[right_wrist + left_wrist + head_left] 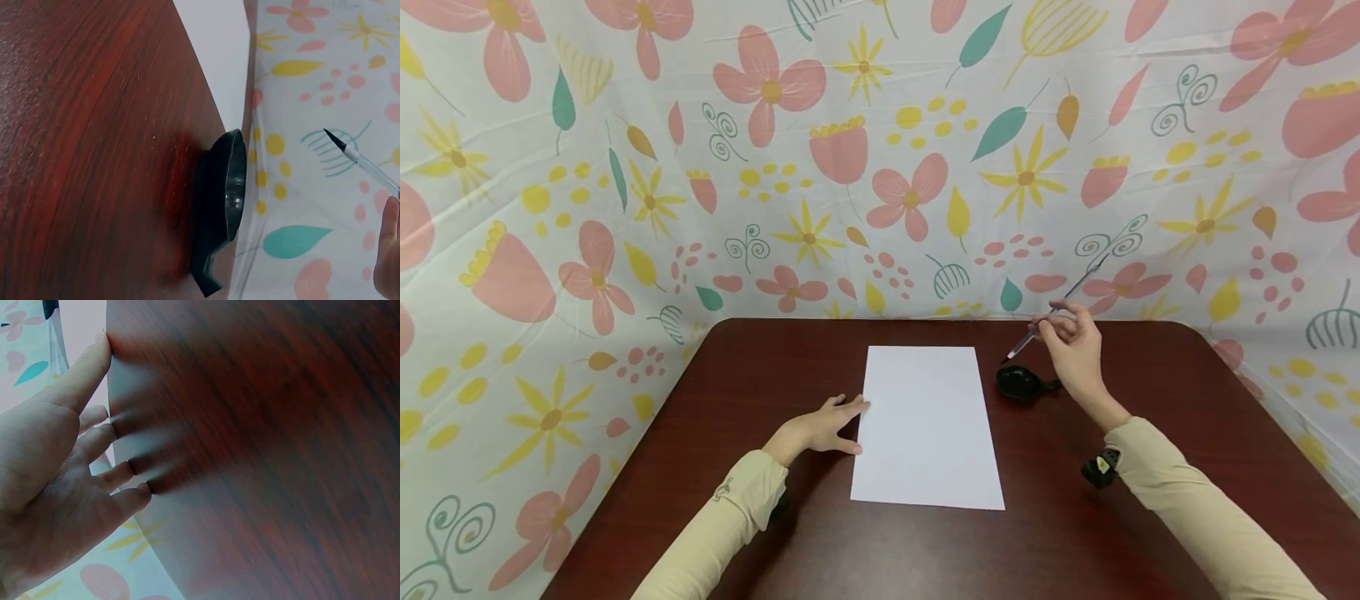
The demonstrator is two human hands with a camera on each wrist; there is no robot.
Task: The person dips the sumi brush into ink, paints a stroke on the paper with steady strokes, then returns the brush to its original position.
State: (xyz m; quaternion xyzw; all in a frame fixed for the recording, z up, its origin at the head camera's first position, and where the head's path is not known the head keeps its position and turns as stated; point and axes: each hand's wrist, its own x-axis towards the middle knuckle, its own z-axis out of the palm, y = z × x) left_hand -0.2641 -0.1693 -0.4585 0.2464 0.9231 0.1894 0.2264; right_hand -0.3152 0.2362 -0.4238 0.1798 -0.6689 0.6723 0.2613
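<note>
A blank white sheet of paper (925, 429) lies upright on the dark table. My left hand (823, 429) rests at its left edge, fingers spread, fingertips right on the border; the left wrist view shows the thumb and fingers (97, 440) along that edge. Between thumb and fingers, my right hand (1075, 346) pinches a writing brush (1022, 342) with a clear handle. Its dark pointed tip slants down to the left, above a small black dish with a short handle (1018, 383). In the right wrist view the brush (369, 165) is raised over the dish (212, 194).
The reddish-brown wooden table (910, 554) has rounded far corners. A floral cloth (850, 183) hangs behind it and along both sides. Each forearm wears a pale sleeve, and a small black device (1101, 468) is strapped at the right wrist.
</note>
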